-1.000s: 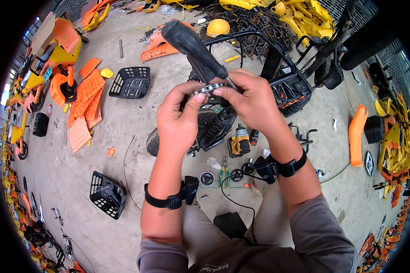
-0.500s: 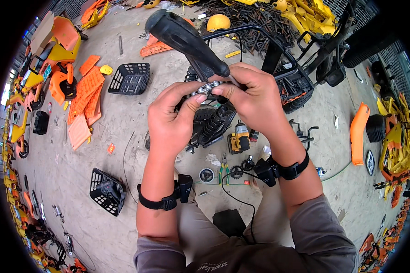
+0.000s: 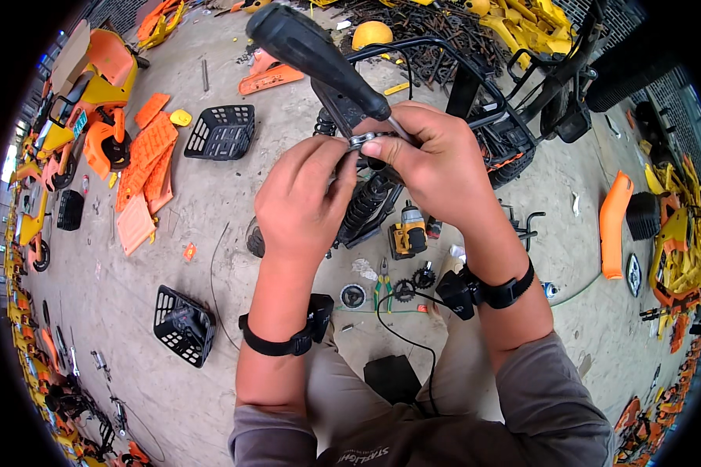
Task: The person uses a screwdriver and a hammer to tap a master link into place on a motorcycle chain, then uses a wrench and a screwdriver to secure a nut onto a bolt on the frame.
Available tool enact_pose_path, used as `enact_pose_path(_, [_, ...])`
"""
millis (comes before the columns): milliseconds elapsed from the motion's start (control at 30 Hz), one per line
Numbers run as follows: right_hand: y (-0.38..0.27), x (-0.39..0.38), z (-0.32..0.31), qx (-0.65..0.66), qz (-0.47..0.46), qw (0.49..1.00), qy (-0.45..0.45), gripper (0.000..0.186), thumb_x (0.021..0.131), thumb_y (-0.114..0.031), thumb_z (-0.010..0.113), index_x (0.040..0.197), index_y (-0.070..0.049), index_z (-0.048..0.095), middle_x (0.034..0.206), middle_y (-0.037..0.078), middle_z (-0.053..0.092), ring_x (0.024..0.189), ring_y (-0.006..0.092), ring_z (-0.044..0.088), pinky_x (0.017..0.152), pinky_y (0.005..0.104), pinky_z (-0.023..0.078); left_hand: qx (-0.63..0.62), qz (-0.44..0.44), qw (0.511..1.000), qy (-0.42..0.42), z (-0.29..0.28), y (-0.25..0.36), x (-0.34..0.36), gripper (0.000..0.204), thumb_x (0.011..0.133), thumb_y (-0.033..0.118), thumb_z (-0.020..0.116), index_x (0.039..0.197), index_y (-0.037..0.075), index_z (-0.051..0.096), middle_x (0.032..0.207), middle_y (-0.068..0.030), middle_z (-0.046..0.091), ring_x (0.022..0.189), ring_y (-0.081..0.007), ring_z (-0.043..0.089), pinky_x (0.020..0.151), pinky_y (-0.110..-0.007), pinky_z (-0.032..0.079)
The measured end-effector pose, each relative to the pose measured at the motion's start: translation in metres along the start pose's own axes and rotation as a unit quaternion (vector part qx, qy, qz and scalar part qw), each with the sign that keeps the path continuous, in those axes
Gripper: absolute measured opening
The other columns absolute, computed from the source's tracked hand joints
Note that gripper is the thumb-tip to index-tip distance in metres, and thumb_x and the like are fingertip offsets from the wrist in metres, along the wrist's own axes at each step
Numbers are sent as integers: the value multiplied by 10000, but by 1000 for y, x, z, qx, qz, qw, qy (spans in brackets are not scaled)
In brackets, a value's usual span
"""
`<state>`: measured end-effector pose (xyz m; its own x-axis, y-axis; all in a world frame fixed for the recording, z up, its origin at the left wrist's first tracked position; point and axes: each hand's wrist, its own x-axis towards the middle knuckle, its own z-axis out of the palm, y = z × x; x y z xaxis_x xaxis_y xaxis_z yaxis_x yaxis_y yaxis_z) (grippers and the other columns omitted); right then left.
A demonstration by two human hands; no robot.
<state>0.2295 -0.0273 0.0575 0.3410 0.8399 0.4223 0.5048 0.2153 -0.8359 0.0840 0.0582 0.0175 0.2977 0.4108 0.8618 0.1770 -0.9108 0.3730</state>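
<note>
In front of me both hands meet over a small shiny metal part (image 3: pixel 358 142) with a rounded edge, perhaps a ring. My left hand (image 3: pixel 300 191) pinches its left end, the fingertips partly hidden. My right hand (image 3: pixel 436 152) presses its thumb on the right end. A screwdriver (image 3: pixel 319 58) with a thick black handle slants up to the left; its shaft runs into the curled fingers of my right hand. Beneath and beyond the hands stands a black vehicle frame (image 3: pixel 436 47) with a coil-spring shock absorber (image 3: pixel 370 201).
Below my hands lie a yellow-black cordless power tool (image 3: pixel 409 233), green-handled pliers (image 3: pixel 383 288), a toothed sprocket (image 3: pixel 403 290) and a round metal part (image 3: pixel 353 296). Black baskets (image 3: pixel 222 132) stand to the left near orange panels (image 3: pixel 144 167). A rusty metal heap (image 3: pixel 420 39) lies at the far side.
My left hand has turned and moved slightly right, and its thumb has gone out of sight. The metal part is more covered. The screwdriver handle has shifted slightly up and left.
</note>
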Motion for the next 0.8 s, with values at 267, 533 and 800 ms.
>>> enact_pose_path(267, [-10, -6, 2, -3, 63, 998, 27, 178, 855, -92, 724, 996, 17, 730, 845, 171, 696, 704, 250, 644, 649, 338, 492, 40, 39, 998, 35, 6, 5, -4, 273, 723, 8, 835, 964, 22, 709, 932, -119, 720, 815, -266, 704, 712, -331, 565])
enact_pose_path(533, [-17, -7, -1, -5, 50, 999, 17, 176, 850, -84, 723, 980, 35, 728, 862, 177, 703, 717, 251, 654, 660, 336, 498, 35, 101, 992, 72, 8, 1, -2, 249, 694, 8, 851, 887, 14, 692, 829, -97, 681, 694, -239, 664, 597, -320, 552])
enact_pose_path(800, [-21, -9, 3, 16, 73, 997, 27, 174, 856, -72, 710, 983, 45, 726, 859, 177, 703, 708, 212, 638, 659, 315, 493, 36, 108, 992, 50, 4, 0, -2, 288, 705, -26, 835, 936, 17, 669, 853, -126, 688, 718, -270, 677, 623, -341, 557])
